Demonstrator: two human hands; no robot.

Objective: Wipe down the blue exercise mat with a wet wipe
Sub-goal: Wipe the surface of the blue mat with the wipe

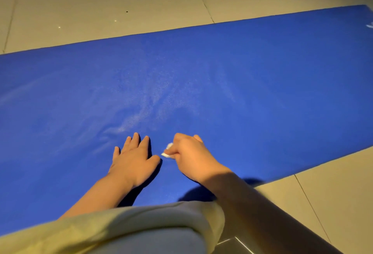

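Note:
The blue exercise mat lies flat across the floor, running from the left edge to the upper right. Pale streaks show on its middle. My left hand rests flat on the mat with straight, spread fingers. Just to its right, my right hand grips a small crumpled white wet wipe, which pokes out on the thumb side and sits close to the mat's surface. Most of the wipe is hidden inside the fist.
Beige floor tiles with dark grout lines surround the mat at the back and at the right front. My pale yellow clothing fills the lower edge of the view. A white mark shows on the mat's far right end.

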